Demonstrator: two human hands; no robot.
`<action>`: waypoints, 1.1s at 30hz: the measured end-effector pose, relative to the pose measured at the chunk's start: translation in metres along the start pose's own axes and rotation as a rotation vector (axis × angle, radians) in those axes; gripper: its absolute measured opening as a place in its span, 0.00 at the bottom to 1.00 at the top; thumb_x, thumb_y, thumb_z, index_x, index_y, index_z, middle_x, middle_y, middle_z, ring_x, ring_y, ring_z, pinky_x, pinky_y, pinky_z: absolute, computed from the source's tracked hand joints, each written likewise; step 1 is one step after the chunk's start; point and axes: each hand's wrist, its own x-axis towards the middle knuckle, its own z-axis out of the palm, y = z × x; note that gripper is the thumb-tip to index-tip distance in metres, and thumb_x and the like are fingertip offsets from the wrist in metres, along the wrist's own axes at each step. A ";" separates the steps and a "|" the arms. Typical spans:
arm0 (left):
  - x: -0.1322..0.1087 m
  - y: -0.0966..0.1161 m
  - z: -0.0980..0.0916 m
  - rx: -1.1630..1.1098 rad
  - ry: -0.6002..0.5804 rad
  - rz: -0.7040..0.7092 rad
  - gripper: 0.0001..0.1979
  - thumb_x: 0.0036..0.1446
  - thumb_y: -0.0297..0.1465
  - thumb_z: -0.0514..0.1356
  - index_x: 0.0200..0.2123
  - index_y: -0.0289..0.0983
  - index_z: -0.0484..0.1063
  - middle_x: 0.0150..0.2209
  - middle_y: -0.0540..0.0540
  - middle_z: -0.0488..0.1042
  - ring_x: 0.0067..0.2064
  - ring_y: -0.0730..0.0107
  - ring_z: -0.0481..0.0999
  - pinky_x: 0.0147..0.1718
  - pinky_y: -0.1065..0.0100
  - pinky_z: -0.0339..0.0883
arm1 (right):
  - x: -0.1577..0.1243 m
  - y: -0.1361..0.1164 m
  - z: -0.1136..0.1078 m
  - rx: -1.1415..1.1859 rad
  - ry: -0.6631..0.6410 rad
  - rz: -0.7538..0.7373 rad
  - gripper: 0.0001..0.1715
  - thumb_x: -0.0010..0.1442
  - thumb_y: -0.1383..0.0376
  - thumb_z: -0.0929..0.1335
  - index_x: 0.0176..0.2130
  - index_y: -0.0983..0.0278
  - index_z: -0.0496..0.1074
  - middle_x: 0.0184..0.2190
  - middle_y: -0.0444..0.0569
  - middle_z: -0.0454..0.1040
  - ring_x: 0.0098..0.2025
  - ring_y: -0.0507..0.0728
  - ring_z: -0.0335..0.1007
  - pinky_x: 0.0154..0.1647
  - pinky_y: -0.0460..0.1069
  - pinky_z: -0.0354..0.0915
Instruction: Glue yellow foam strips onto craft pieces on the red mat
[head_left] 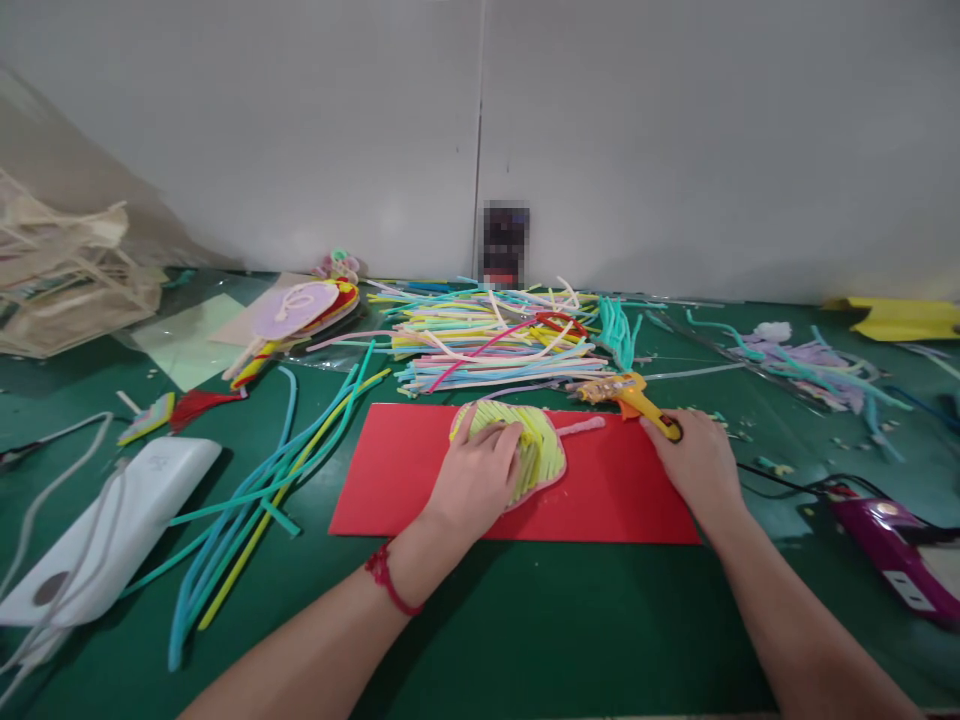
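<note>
My left hand [474, 478] lies flat, fingers spread, on a round pad of yellow-green fuzzy sticks [534, 447] with a pink stick handle. The pad rests on a red sheet [600, 490] on the green table. My right hand [694, 460] reaches to the sheet's upper right corner, fingers curled at the handle end of an orange-yellow glue gun [628, 395] that lies on the table pointing left. A red string bracelet circles my left wrist.
A heap of coloured fuzzy sticks [495, 335] lies behind the sheet; long teal and yellow ones [255, 490] trail left. A white device with cables [112, 530] sits at left, a purple power strip [900, 545] at right, finished fans [300, 312] at back left.
</note>
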 end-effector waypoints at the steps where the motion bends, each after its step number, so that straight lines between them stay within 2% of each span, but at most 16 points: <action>1: 0.000 0.000 0.000 0.002 0.000 -0.001 0.12 0.58 0.23 0.49 0.44 0.34 0.67 0.38 0.43 0.79 0.45 0.63 0.77 0.59 0.52 0.53 | 0.001 0.001 0.000 0.019 0.003 -0.006 0.21 0.59 0.53 0.60 0.34 0.65 0.71 0.29 0.56 0.71 0.34 0.63 0.65 0.40 0.58 0.62; 8: 0.000 0.001 0.000 0.029 -0.020 0.001 0.12 0.58 0.23 0.49 0.44 0.34 0.67 0.36 0.45 0.79 0.44 0.65 0.77 0.60 0.54 0.51 | 0.009 -0.001 -0.013 0.074 0.208 0.013 0.21 0.58 0.50 0.61 0.35 0.64 0.70 0.31 0.55 0.70 0.35 0.62 0.65 0.39 0.57 0.62; 13: 0.000 0.001 0.000 0.031 -0.011 0.008 0.11 0.58 0.22 0.49 0.43 0.34 0.67 0.36 0.45 0.78 0.43 0.65 0.77 0.61 0.54 0.50 | 0.019 0.024 -0.023 -0.012 0.309 -0.012 0.18 0.58 0.52 0.63 0.34 0.64 0.70 0.30 0.58 0.70 0.35 0.65 0.66 0.39 0.58 0.60; 16: 0.000 0.001 0.000 0.025 -0.013 0.007 0.12 0.58 0.22 0.48 0.43 0.34 0.66 0.36 0.44 0.79 0.43 0.64 0.77 0.59 0.53 0.52 | 0.021 0.042 -0.025 -0.054 0.268 0.027 0.13 0.57 0.54 0.65 0.32 0.61 0.68 0.29 0.58 0.69 0.37 0.68 0.66 0.38 0.59 0.59; 19: 0.000 0.001 0.000 0.017 -0.023 -0.003 0.12 0.58 0.22 0.48 0.43 0.34 0.67 0.37 0.43 0.78 0.43 0.64 0.77 0.59 0.52 0.53 | 0.022 0.056 -0.021 -0.042 0.209 0.105 0.12 0.57 0.54 0.63 0.29 0.58 0.66 0.27 0.56 0.66 0.36 0.70 0.66 0.36 0.60 0.58; 24: 0.000 0.000 0.001 0.010 -0.010 -0.011 0.13 0.57 0.22 0.48 0.44 0.35 0.66 0.38 0.43 0.78 0.44 0.64 0.77 0.59 0.52 0.54 | 0.022 0.067 -0.009 0.005 0.165 0.198 0.14 0.55 0.53 0.64 0.23 0.56 0.62 0.21 0.50 0.60 0.30 0.66 0.64 0.29 0.58 0.56; 26: 0.000 0.000 0.002 0.008 -0.003 -0.004 0.13 0.57 0.21 0.48 0.44 0.35 0.67 0.38 0.44 0.79 0.44 0.64 0.77 0.58 0.52 0.54 | 0.023 0.064 -0.009 0.004 0.172 0.220 0.14 0.54 0.53 0.64 0.23 0.57 0.63 0.21 0.49 0.59 0.31 0.66 0.65 0.29 0.58 0.57; 28: 0.000 0.000 0.002 0.003 0.004 -0.005 0.13 0.57 0.22 0.48 0.43 0.35 0.67 0.37 0.44 0.79 0.43 0.64 0.77 0.59 0.52 0.54 | 0.024 0.052 -0.014 -0.013 0.209 0.253 0.14 0.54 0.52 0.63 0.27 0.60 0.66 0.26 0.54 0.63 0.38 0.71 0.65 0.32 0.60 0.57; 30: 0.000 0.000 0.002 -0.006 0.005 -0.012 0.13 0.57 0.22 0.48 0.43 0.35 0.67 0.37 0.44 0.79 0.43 0.64 0.77 0.59 0.52 0.53 | 0.027 0.032 -0.025 -0.032 0.272 0.279 0.18 0.57 0.52 0.61 0.35 0.63 0.67 0.35 0.62 0.65 0.46 0.76 0.62 0.37 0.65 0.57; 31: 0.000 0.000 0.002 -0.014 0.003 -0.015 0.12 0.57 0.22 0.48 0.42 0.34 0.67 0.37 0.43 0.79 0.43 0.65 0.77 0.59 0.52 0.53 | 0.029 0.018 -0.031 -0.020 0.261 0.245 0.18 0.59 0.52 0.60 0.38 0.62 0.67 0.37 0.62 0.66 0.48 0.75 0.61 0.40 0.64 0.57; 33: 0.000 -0.001 0.001 -0.041 -0.001 -0.030 0.12 0.58 0.22 0.48 0.42 0.35 0.67 0.37 0.44 0.78 0.43 0.65 0.77 0.59 0.53 0.53 | 0.031 -0.014 -0.039 0.117 0.251 0.145 0.16 0.61 0.53 0.59 0.37 0.61 0.67 0.33 0.58 0.68 0.43 0.69 0.65 0.41 0.60 0.60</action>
